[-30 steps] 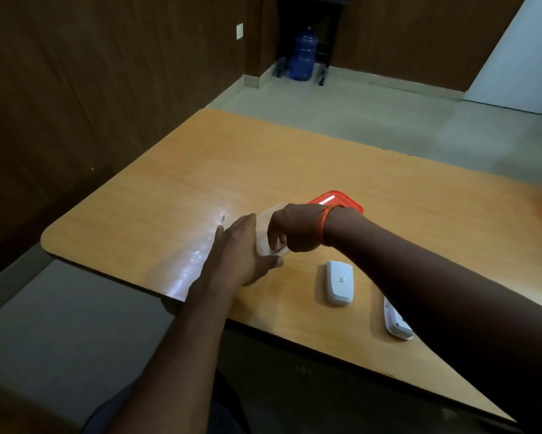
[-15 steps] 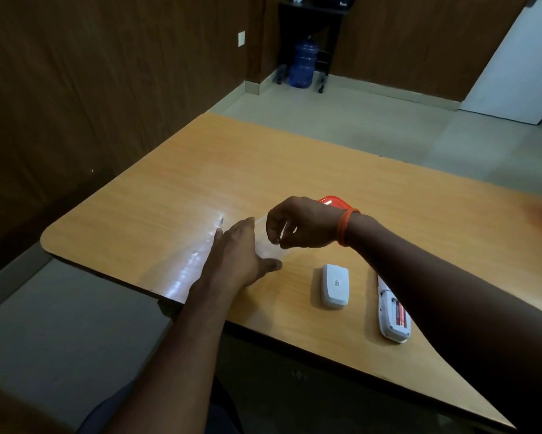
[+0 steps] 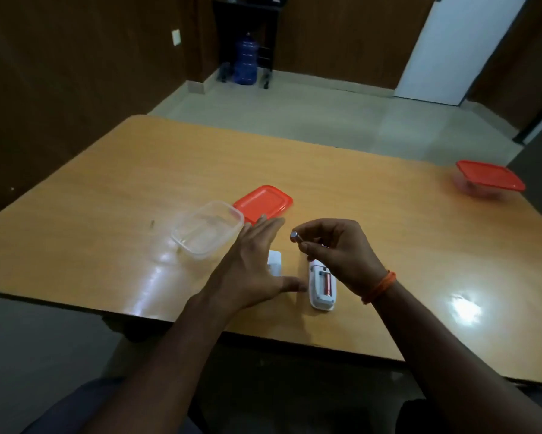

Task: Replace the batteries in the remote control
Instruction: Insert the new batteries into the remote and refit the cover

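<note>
Remote control (image 3: 321, 285) lies back-up on the table (image 3: 388, 233) near its front edge, compartment open, one battery seated inside. We note our right hand (image 3: 335, 249) just above it, pinching a loose battery (image 3: 295, 236) in its fingertips. Left hand (image 3: 251, 264) spread flat and empty, over the white battery cover (image 3: 275, 261). Clear container (image 3: 205, 228) and red lid (image 3: 263, 202) sit farther left.
</note>
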